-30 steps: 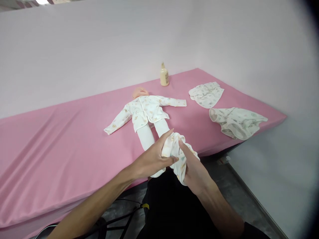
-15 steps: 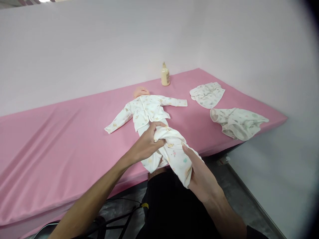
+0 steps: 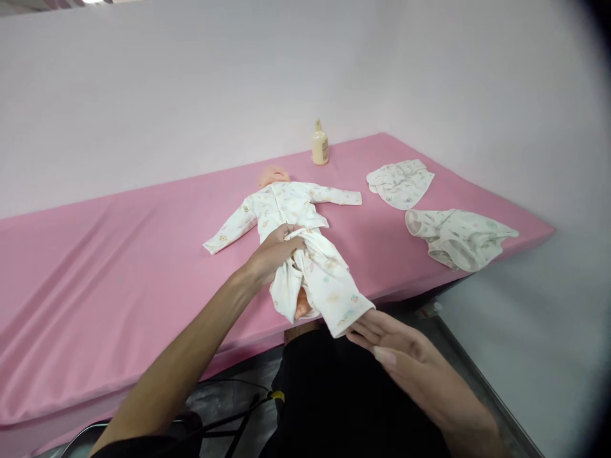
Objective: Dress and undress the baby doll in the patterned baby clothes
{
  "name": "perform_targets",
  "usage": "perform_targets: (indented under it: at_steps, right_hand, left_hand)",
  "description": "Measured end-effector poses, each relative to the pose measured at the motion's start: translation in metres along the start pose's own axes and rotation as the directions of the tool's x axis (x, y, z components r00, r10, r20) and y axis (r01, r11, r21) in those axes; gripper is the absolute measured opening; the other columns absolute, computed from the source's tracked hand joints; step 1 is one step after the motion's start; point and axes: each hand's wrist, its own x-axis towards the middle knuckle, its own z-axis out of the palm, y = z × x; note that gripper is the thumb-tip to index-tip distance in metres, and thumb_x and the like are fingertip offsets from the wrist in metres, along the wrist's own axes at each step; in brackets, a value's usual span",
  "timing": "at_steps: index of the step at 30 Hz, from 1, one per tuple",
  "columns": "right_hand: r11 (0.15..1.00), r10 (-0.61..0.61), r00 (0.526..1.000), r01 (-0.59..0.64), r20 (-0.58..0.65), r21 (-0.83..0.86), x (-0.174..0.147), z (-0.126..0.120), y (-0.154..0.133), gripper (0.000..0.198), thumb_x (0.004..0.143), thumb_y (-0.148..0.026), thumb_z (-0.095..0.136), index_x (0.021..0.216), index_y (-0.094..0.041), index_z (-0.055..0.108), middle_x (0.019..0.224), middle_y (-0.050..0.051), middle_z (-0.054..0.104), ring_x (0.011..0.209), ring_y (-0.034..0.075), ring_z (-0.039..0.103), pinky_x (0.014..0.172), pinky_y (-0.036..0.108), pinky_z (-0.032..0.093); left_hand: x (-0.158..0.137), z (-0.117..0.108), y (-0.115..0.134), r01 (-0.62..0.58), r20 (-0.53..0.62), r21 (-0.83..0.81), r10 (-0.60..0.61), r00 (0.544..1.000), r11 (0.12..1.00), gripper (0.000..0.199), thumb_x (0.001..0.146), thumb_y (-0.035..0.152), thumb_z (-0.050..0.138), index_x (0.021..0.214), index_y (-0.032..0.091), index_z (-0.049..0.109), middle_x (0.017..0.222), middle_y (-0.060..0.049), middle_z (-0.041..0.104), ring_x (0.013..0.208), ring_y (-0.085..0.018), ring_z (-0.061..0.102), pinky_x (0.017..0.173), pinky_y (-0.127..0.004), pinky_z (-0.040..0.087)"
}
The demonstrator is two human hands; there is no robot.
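A baby doll lies on its back, its head [image 3: 273, 175] toward the wall, dressed in a white printed baby jacket [image 3: 289, 203] with sleeves spread wide. My left hand [image 3: 277, 249] grips the upper part of white printed baby pants [image 3: 329, 277] at the doll's lower body. One pant leg stretches toward me over the bed edge. At its cuff is my right hand [image 3: 396, 343], palm up with fingers extended, fingertips at or just under the opening. A doll's foot [image 3: 302, 303] shows beside the other pant leg; the rest of the legs is hidden by cloth.
Pink sheeting [image 3: 119, 267] covers the bed, which meets walls at the back and right. A pump bottle [image 3: 320, 145] stands near the back wall. Two white printed garments, one crumpled [image 3: 401, 183] and one nearer the edge [image 3: 461, 235], lie at the right.
My right hand has let go of the bunched pant leg and moved down and right to its cuff, fingers now extended. The leg has straightened out. My left hand has shifted slightly left and up.
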Motion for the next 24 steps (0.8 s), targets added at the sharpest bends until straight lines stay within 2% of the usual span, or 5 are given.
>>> perform_targets:
  at_steps: [5, 11, 17, 22, 24]
  right_hand:
    - [0.776, -0.352, 0.915, 0.166, -0.199, -0.609, 0.012, -0.033, -0.003, 0.041, 0.087, -0.035, 0.071, 0.128, -0.029, 0.067, 0.123, 0.007, 0.068, 0.112, 0.025, 0.065, 0.103, 0.043, 0.051]
    - [0.351, -0.559, 0.825, 0.327, 0.085, -0.877, 0.051, -0.018, 0.015, 0.031, 0.089, -0.032, 0.067, 0.12, -0.026, 0.067, 0.116, 0.01, 0.062, 0.1, 0.022, 0.065, 0.089, 0.039, 0.057]
    - [0.377, -0.601, 0.789, 0.423, 0.13, -0.824, 0.042, 0.004, 0.03, 0.043, 0.094, -0.016, 0.056, 0.134, -0.031, 0.061, 0.125, 0.007, 0.066, 0.114, 0.022, 0.064, 0.098, 0.039, 0.055]
    - [0.42, -0.585, 0.791, 0.485, 0.18, -0.767, 0.042, 0.001, 0.031, 0.054, 0.096, -0.007, 0.047, 0.142, -0.034, 0.056, 0.139, 0.001, 0.062, 0.13, 0.02, 0.057, 0.113, 0.041, 0.045]
    - [0.479, -0.556, 0.815, 0.474, 0.162, -0.739, 0.043, -0.002, 0.03, 0.052, 0.097, -0.008, 0.046, 0.141, -0.034, 0.057, 0.14, 0.0, 0.061, 0.131, 0.02, 0.057, 0.115, 0.042, 0.044]
  left_hand:
    - [0.009, -0.005, 0.0, -0.128, -0.029, 0.273, 0.141, 0.99, 0.953, 0.044, 0.078, 0.027, 0.06, 0.122, 0.022, 0.053, 0.092, -0.003, 0.063, 0.07, -0.014, 0.058, 0.057, -0.024, 0.043]
    - [0.008, 0.003, 0.003, -0.306, 0.096, 0.554, 0.306, 0.947, 0.774, 0.039, 0.081, 0.029, 0.054, 0.12, 0.022, 0.053, 0.107, -0.004, 0.063, 0.079, -0.017, 0.057, 0.065, -0.029, 0.042]
    - [-0.007, 0.002, -0.002, -0.36, 0.053, 0.626, 0.423, 0.905, 0.691, 0.035, 0.087, 0.03, 0.053, 0.121, 0.021, 0.053, 0.122, -0.007, 0.057, 0.11, -0.023, 0.055, 0.089, -0.036, 0.046]
    - [-0.065, 0.014, -0.011, -0.449, -0.074, 0.711, 0.692, 0.718, 0.542, 0.021, 0.094, 0.031, 0.055, 0.112, 0.02, 0.057, 0.117, -0.008, 0.055, 0.118, -0.022, 0.05, 0.102, -0.038, 0.043]
    - [-0.09, 0.027, -0.02, -0.488, 0.016, 0.678, 0.653, 0.757, 0.549, 0.019, 0.096, 0.033, 0.055, 0.111, 0.022, 0.057, 0.109, -0.006, 0.059, 0.106, -0.02, 0.056, 0.095, -0.035, 0.046]
